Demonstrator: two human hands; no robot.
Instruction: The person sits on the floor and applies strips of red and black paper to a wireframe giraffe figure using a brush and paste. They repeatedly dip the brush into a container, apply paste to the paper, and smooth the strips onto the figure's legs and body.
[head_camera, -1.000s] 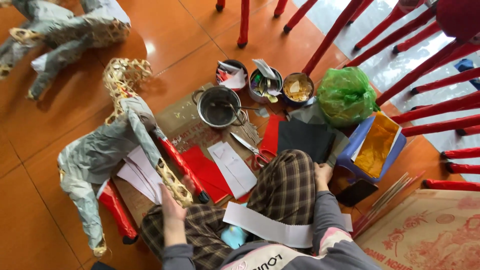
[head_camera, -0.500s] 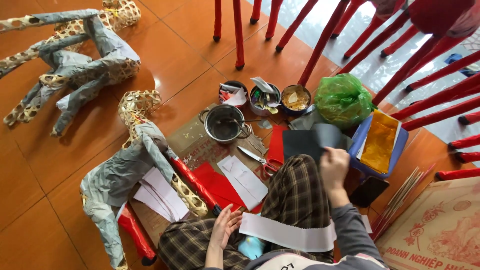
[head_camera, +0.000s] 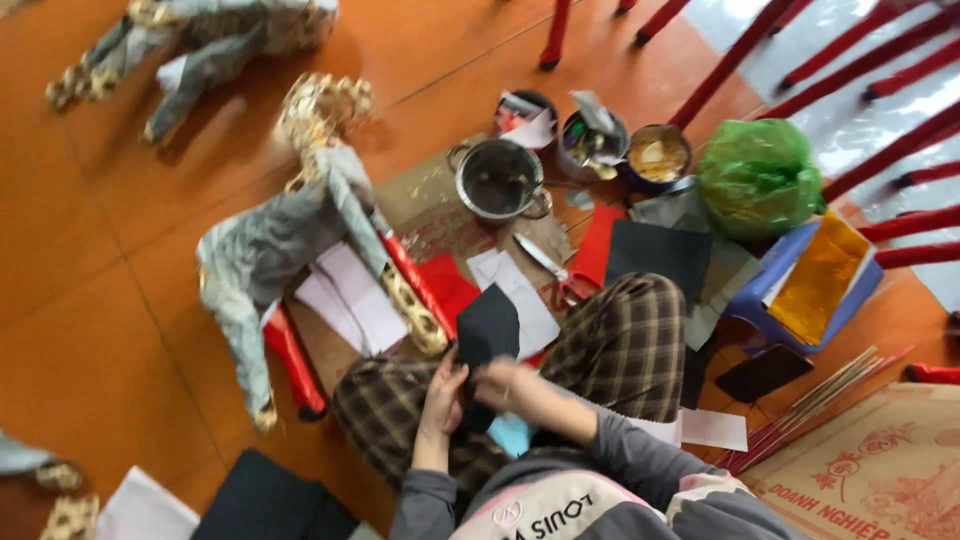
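Two hands meet at lower centre of frame, both pinching a black sheet of paper (head_camera: 487, 335) that stands up above the lap. Left hand (head_camera: 442, 400) grips its lower left edge w/ fingers closed; right hand (head_camera: 498, 380) closed on its right side. Plaid trousers (head_camera: 610, 345) sit under them. Just left of the sheet: grey paper horse figure w/ red legs (head_camera: 270, 250) on the orange tile floor (head_camera: 90, 290). Upper centre: steel pot (head_camera: 498, 180); green plastic bag (head_camera: 758, 178) at upper right.
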